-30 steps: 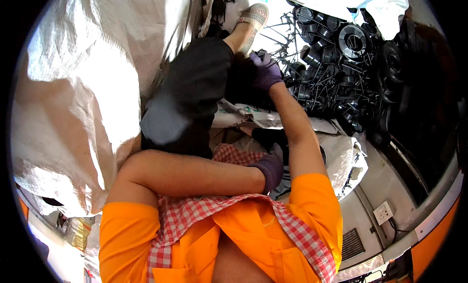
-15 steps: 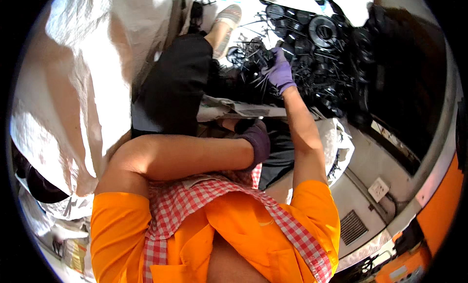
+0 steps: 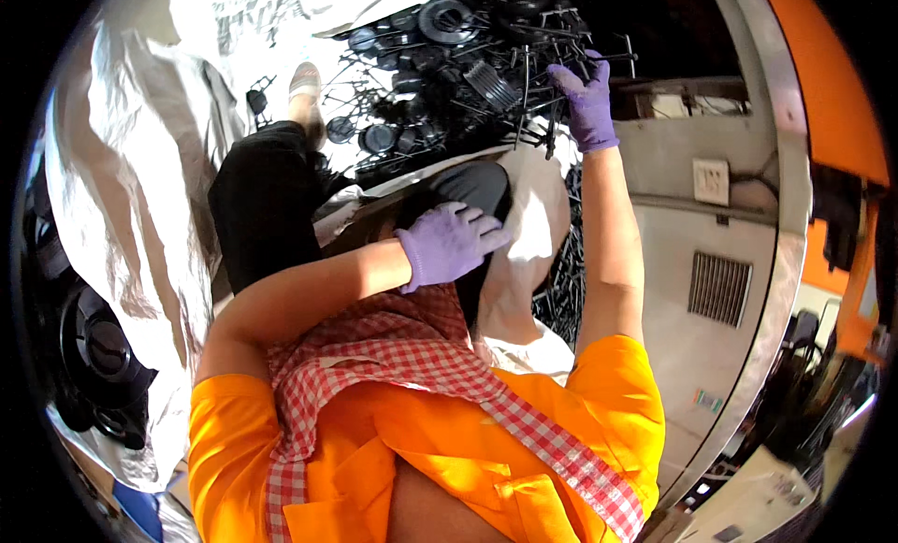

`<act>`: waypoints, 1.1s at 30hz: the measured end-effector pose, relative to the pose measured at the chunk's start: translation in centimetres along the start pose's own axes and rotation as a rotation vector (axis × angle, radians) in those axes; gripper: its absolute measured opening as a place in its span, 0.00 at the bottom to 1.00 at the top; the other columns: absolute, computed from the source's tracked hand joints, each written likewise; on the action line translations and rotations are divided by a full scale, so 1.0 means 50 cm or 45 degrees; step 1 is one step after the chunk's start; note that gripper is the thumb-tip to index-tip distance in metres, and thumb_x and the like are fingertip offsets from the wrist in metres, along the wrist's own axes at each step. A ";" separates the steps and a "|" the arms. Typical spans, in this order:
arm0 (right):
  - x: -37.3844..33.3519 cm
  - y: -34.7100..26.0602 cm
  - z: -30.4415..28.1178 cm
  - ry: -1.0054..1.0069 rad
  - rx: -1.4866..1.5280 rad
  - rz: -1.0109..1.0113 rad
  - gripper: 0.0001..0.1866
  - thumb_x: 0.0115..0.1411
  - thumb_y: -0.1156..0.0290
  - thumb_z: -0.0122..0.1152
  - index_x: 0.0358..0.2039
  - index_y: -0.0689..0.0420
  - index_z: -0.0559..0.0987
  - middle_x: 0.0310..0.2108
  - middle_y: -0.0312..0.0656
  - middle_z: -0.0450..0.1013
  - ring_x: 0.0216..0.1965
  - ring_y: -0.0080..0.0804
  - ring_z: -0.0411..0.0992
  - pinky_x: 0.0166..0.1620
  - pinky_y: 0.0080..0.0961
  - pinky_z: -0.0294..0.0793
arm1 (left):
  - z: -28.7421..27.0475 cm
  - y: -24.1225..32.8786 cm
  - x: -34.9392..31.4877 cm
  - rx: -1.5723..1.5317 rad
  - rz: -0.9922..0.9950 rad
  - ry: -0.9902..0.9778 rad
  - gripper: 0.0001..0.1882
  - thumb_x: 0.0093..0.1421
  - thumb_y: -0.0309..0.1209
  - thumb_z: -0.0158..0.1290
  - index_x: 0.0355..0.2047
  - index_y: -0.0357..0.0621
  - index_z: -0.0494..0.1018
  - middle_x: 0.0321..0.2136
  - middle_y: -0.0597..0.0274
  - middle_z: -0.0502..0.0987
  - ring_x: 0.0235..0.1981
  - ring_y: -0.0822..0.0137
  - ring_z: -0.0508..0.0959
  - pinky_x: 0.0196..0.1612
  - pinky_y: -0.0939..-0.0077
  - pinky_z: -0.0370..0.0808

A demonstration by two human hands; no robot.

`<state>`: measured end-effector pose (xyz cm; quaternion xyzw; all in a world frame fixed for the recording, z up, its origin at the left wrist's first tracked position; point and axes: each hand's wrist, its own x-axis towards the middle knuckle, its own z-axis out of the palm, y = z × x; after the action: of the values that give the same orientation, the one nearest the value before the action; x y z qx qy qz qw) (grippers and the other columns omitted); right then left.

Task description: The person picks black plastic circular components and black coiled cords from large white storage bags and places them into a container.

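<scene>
My right hand [image 3: 589, 103], in a purple glove, grips a bunch of thin, branching black plastic sprues [image 3: 527, 73]. Their sticks spread out on both sides of the fingers, over the right edge of a heap of black plastic parts [image 3: 412, 61]. Round caps, ring-shaped pieces and more sticks make up that heap. My left hand [image 3: 451, 244], gloved in purple too, lies flat near my bent knee with its fingers spread and nothing in it. Just below my right hand, beside my leg, many short black sticks [image 3: 558, 290] fill a white sack [image 3: 528, 211].
A large white woven sheet [image 3: 140, 169] hangs at my left, with black round parts [image 3: 98, 347] beyond it. To the right stands a grey machine panel [image 3: 702, 262] with a socket [image 3: 711, 181] and a vent [image 3: 720, 288]. Its metal edge [image 3: 781, 290] borders orange machinery [image 3: 828, 75].
My right hand has come away from the heap toward the right, with sprues in its grip. My left hand has turned and now lies with fingers spread. The whole view has shifted rightward.
</scene>
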<state>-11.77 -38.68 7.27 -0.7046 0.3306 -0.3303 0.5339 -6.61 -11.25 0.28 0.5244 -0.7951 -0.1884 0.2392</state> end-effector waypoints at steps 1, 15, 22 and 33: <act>-0.011 -0.016 -0.024 0.030 -0.001 0.021 0.31 0.45 0.78 0.70 0.46 0.56 0.61 0.38 0.42 0.72 0.35 0.26 0.72 0.40 0.23 0.75 | -0.012 0.021 0.015 -0.104 -0.097 0.080 0.26 0.56 0.36 0.49 0.55 0.48 0.62 0.50 0.55 0.69 0.51 0.54 0.71 0.56 0.58 0.63; 0.028 -0.012 0.111 0.411 -0.123 -0.399 0.33 0.42 0.71 0.72 0.47 0.58 0.64 0.38 0.41 0.71 0.38 0.29 0.70 0.43 0.25 0.71 | -0.223 -0.174 0.109 -2.001 -0.911 1.662 0.27 0.57 0.34 0.56 0.55 0.42 0.61 0.38 0.59 0.69 0.35 0.66 0.71 0.43 0.66 0.74; -0.133 -0.154 -0.089 0.282 0.180 -0.266 0.35 0.44 0.74 0.72 0.50 0.58 0.62 0.43 0.43 0.69 0.42 0.31 0.69 0.45 0.25 0.71 | -0.243 -0.212 0.050 -1.618 -1.030 1.238 0.20 0.56 0.35 0.57 0.47 0.43 0.68 0.38 0.60 0.67 0.35 0.66 0.69 0.39 0.72 0.73; -0.450 -0.212 -0.320 -0.830 -1.847 0.845 0.42 0.46 0.53 0.68 0.61 0.44 0.61 0.41 0.55 0.74 0.44 0.56 0.72 0.48 0.44 0.70 | -0.122 -0.017 0.163 -0.346 -0.366 -0.045 0.21 0.54 0.37 0.50 0.47 0.40 0.71 0.43 0.52 0.74 0.43 0.58 0.75 0.47 0.69 0.72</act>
<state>-36.34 -26.58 18.44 -0.7981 0.4791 0.3544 0.0889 -5.19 -19.38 6.25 0.5920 -0.6835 -0.3353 0.2645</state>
